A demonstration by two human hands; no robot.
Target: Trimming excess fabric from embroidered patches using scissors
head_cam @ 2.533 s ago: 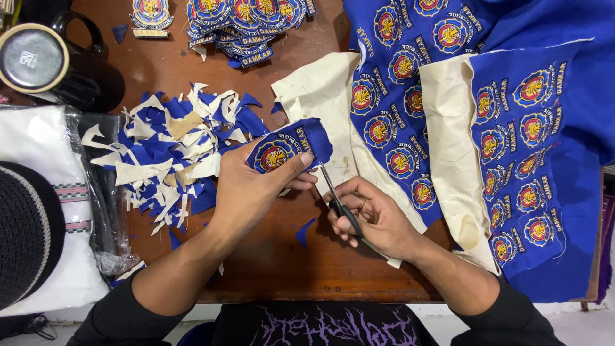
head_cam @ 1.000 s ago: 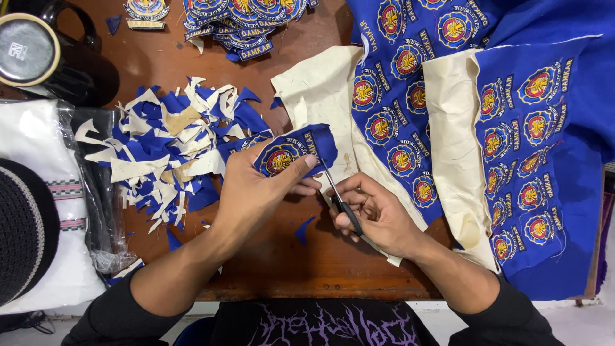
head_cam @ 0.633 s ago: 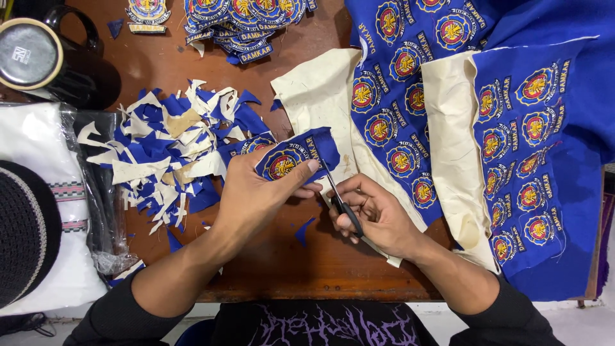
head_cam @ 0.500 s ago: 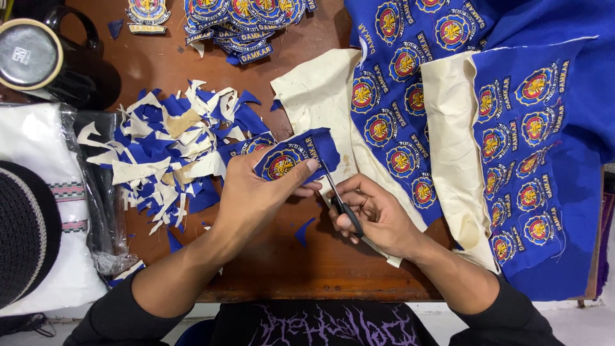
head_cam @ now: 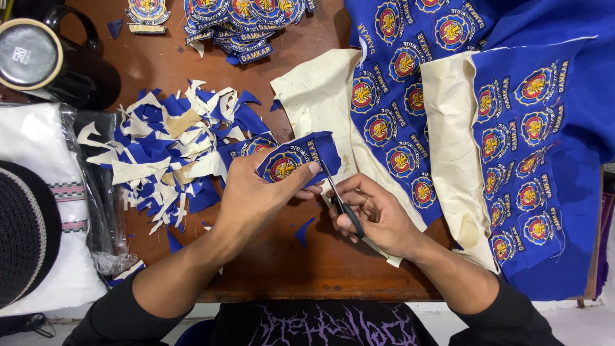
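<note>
Far edge at 9 o'clock: black knitted cap [head_cam: 25, 237] on a white folded cloth [head_cam: 45, 192] in clear plastic wrap. At 10 o'clock: dark mug [head_cam: 38, 57] with a pale rim.

Centre-left, on the brown wooden table [head_cam: 282, 269]: heap of blue and cream fabric scraps [head_cam: 166, 154]. At 12 o'clock: pile of cut blue embroidered badges [head_cam: 243, 19].

Left hand [head_cam: 256, 198], just left of centre: fingers closed in a pinch on a blue badge piece [head_cam: 295, 160] with a round red and yellow emblem. Thumb lies on top of the piece at its lower right edge; the other fingers are curled under it. Piece is lifted off the table, tilted up to the right.

Right hand [head_cam: 378, 214], at 3 o'clock from the left hand: fingers wrapped through the black handles of small scissors [head_cam: 339, 198]. Blades point to 11 o'clock, tips touching the right edge of the badge piece, just beside the left thumb. How far the blades are apart cannot be made out.

From 1 to 4 o'clock: blue cloth sheet [head_cam: 538, 128] with rows of uncut emblems, cream backing [head_cam: 448, 141] folded over in strips.
</note>
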